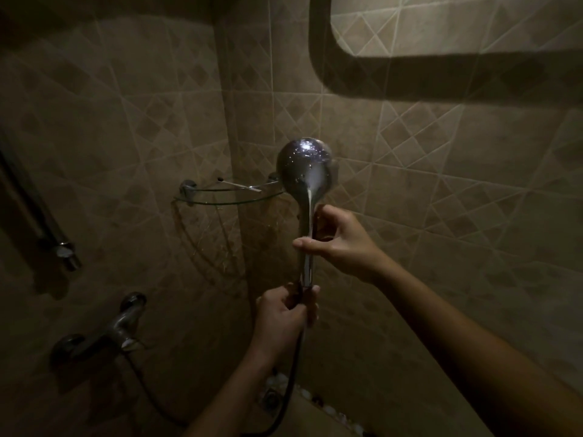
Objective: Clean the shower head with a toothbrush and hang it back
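A chrome shower head (304, 167) stands upright in the middle of the view, its rounded wet back toward me and its spray face turned away. My right hand (339, 242) grips the middle of its handle, thumb across the front. My left hand (285, 313) holds the bottom end of the handle where the dark hose (291, 383) joins. A white toothbrush (241, 185) lies on the glass corner shelf (227, 201) just left of the head.
A chrome mixer tap (121, 323) is mounted on the tiled wall at lower left. A vertical rail with a bracket (64, 252) runs along the left edge. A floor drain (270, 398) sits below. A dark-framed mirror or window (441, 75) is at the upper right.
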Demonstrator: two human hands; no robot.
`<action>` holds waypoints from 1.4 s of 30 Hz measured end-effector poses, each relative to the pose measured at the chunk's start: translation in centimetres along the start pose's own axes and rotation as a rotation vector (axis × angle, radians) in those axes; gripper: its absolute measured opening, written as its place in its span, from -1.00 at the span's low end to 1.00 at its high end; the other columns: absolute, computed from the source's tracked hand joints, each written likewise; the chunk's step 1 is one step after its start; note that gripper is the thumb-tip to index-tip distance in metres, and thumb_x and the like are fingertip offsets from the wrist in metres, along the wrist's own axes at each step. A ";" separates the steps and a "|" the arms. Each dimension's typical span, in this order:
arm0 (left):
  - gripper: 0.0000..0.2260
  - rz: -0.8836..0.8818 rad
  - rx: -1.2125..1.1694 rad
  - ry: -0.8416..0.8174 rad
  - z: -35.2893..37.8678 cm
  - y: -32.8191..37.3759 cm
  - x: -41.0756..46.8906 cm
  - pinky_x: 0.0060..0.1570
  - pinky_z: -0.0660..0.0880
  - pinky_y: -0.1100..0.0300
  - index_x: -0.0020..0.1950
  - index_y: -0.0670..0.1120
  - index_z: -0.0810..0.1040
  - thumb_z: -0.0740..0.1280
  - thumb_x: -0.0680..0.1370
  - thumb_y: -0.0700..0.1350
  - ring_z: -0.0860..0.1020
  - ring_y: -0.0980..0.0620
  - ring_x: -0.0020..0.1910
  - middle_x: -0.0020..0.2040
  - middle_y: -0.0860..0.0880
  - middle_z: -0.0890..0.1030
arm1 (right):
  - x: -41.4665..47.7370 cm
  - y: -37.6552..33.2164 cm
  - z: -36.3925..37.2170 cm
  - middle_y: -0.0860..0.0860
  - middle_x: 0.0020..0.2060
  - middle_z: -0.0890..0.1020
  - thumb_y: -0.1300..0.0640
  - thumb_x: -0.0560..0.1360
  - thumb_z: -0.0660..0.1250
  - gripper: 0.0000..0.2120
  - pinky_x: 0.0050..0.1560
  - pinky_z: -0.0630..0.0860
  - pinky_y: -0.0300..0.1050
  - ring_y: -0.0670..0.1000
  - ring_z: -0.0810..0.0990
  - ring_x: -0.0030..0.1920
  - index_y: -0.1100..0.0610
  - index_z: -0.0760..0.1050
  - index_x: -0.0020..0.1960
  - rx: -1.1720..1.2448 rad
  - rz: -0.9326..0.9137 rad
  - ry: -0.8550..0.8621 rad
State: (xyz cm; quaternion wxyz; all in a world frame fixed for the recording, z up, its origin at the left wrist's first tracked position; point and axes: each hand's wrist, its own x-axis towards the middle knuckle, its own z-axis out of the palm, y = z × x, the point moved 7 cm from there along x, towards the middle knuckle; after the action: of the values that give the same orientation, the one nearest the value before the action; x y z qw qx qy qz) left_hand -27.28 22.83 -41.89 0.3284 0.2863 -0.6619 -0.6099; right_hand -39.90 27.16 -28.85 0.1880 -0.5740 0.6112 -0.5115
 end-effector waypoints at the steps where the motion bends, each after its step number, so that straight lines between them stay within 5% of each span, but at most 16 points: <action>1: -0.90 0.002 -0.002 -0.004 0.1 -0.1 0.0 -0.04 0.65 -0.22 -0.09 0.02 0.70 0.42 0.55 0.01 0.71 -0.11 -0.15 -0.21 -0.11 0.71 | 0.0 0.0 0.0 0.12 -0.04 0.65 0.10 0.42 0.55 -0.61 -0.07 0.66 0.08 0.07 0.68 -0.04 0.21 0.53 0.16 -0.038 0.003 0.027; 4: -0.84 0.035 0.009 -0.018 0.0 0.2 0.0 -0.05 0.65 -0.25 -0.10 -0.02 0.68 0.42 0.54 0.06 0.70 -0.12 -0.17 -0.23 -0.11 0.70 | -0.2 0.3 -0.1 0.25 0.02 0.63 0.15 0.50 0.48 -0.69 0.09 0.61 0.25 0.21 0.65 0.05 0.26 0.53 0.17 0.051 0.027 -0.014; 7: -0.79 0.046 0.030 -0.026 -0.1 0.2 -0.1 -0.07 0.65 -0.23 -0.11 -0.04 0.67 0.41 0.54 0.09 0.70 -0.12 -0.17 -0.23 -0.11 0.70 | -0.7 0.4 -0.1 0.26 0.14 0.62 0.25 0.54 0.39 -0.73 0.22 0.58 0.19 0.19 0.64 0.16 0.27 0.50 0.22 0.147 0.077 -0.108; 14: -0.80 0.061 0.078 0.008 0.1 -0.1 -0.3 -0.23 0.63 -0.01 -0.23 -0.04 0.69 0.44 0.52 0.04 0.69 -0.08 -0.30 -0.31 -0.11 0.71 | -1.0 0.3 -0.1 0.04 -0.06 0.66 0.09 0.41 0.55 -0.64 -0.07 0.65 -0.08 -0.05 0.68 -0.07 0.12 0.54 0.14 -0.033 0.060 -0.007; 20: -0.80 0.079 0.062 -0.011 0.0 0.1 -0.1 -0.23 0.62 -0.12 -0.21 -0.05 0.67 0.44 0.53 0.04 0.67 -0.13 -0.29 -0.29 -0.12 0.69 | -1.7 0.8 -0.1 0.12 0.18 0.64 0.45 0.49 0.33 -0.62 0.19 0.60 -0.03 0.02 0.64 0.22 0.15 0.51 0.24 0.305 0.153 -0.166; 23: -0.82 0.058 0.077 0.003 -0.1 -1.0 0.1 -0.25 0.64 -0.03 -0.18 -0.10 0.69 0.49 0.49 0.00 0.69 -0.11 -0.28 -0.28 -0.12 0.71 | -1.5 1.1 -0.7 0.12 0.10 0.67 0.37 0.43 0.46 -0.62 0.12 0.64 0.04 0.07 0.68 0.14 0.19 0.51 0.22 0.212 0.145 -0.065; 27: -0.58 -0.010 -0.032 0.068 -0.4 -2.9 0.5 -0.27 0.61 0.06 -0.07 -0.26 0.69 0.62 0.33 0.07 0.70 -0.15 -0.27 -0.22 -0.22 0.72 | -1.3 1.0 -1.0 0.02 -0.10 0.68 0.18 0.34 0.60 -0.65 -0.07 0.63 -0.10 -0.07 0.70 -0.08 0.09 0.54 0.05 -0.008 0.114 0.027; 31: -0.41 -0.034 -0.063 0.076 -0.3 -2.9 0.8 -0.26 0.61 0.10 -0.04 -0.30 0.65 0.62 0.27 0.20 0.71 -0.14 -0.25 -0.19 -0.22 0.72 | -1.7 1.6 -0.4 0.12 0.13 0.68 0.37 0.47 0.41 -0.62 0.23 0.59 0.07 0.04 0.67 0.18 0.17 0.46 0.24 0.293 0.212 -0.117; 35: -0.82 -0.095 -0.077 0.051 0.2 -2.4 0.3 -0.27 0.58 0.16 -0.24 -0.16 0.70 0.56 0.43 -0.05 0.69 0.02 -0.31 -0.30 -0.09 0.73 | -1.5 0.8 -0.7 0.06 0.06 0.70 0.36 0.45 0.47 -0.62 0.13 0.64 -0.01 0.00 0.70 0.10 0.11 0.51 0.20 0.152 0.104 -0.080; 39: -0.85 -0.163 -0.137 0.045 0.8 -2.3 0.0 -0.11 0.68 -0.06 -0.26 -0.16 0.70 0.57 0.41 -0.10 0.70 -0.05 -0.29 -0.29 -0.12 0.74 | -1.2 -0.2 -0.6 -0.19 -0.16 0.68 0.22 0.40 0.56 -0.70 -0.12 0.59 -0.26 -0.16 0.69 -0.09 0.05 0.59 0.08 -0.046 -0.034 -0.022; 42: -0.82 -0.214 -0.142 0.045 0.9 -2.3 0.1 -0.03 0.66 -0.09 -0.20 -0.17 0.72 0.58 0.38 -0.06 0.73 -0.10 -0.21 -0.25 -0.14 0.75 | -1.2 -0.4 -0.4 -0.09 -0.02 0.71 0.29 0.50 0.43 -0.75 0.07 0.62 -0.16 -0.05 0.69 0.09 0.06 0.59 0.13 0.110 -0.005 -0.105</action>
State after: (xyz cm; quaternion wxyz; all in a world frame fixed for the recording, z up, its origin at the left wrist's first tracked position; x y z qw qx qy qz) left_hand -28.03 23.10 -44.20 0.2957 0.3450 -0.5752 -0.6802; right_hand -39.72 28.45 -28.79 0.2498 -0.5904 0.5702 -0.5138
